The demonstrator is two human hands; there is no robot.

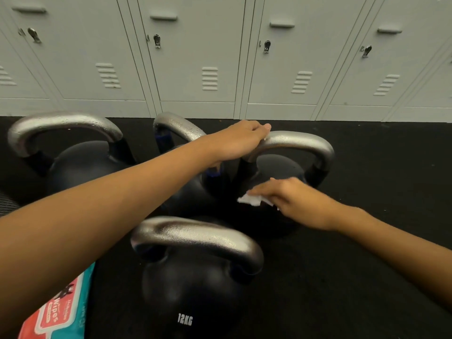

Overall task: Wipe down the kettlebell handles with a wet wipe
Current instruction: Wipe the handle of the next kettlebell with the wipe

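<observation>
Several black kettlebells with silver handles stand on the dark floor. My left hand (pixel 241 140) grips the left end of the handle (pixel 300 143) of the far right kettlebell (pixel 281 172). My right hand (pixel 297 201) holds a crumpled white wet wipe (pixel 249 199) against that kettlebell's black body, below the handle. The nearest kettlebell (pixel 193 287), marked 12KG, sits in front with its handle (pixel 195 237) untouched. Two more kettlebells, one (pixel 80 162) at the far left and one (pixel 181 128) in the middle, show droplets on their handles.
A pack of wet wipes (pixel 63 311), red and teal, lies at the bottom left beside my left forearm. A row of grey lockers (pixel 195 57) runs along the back wall. The black rubber floor (pixel 367 277) stretches to the right.
</observation>
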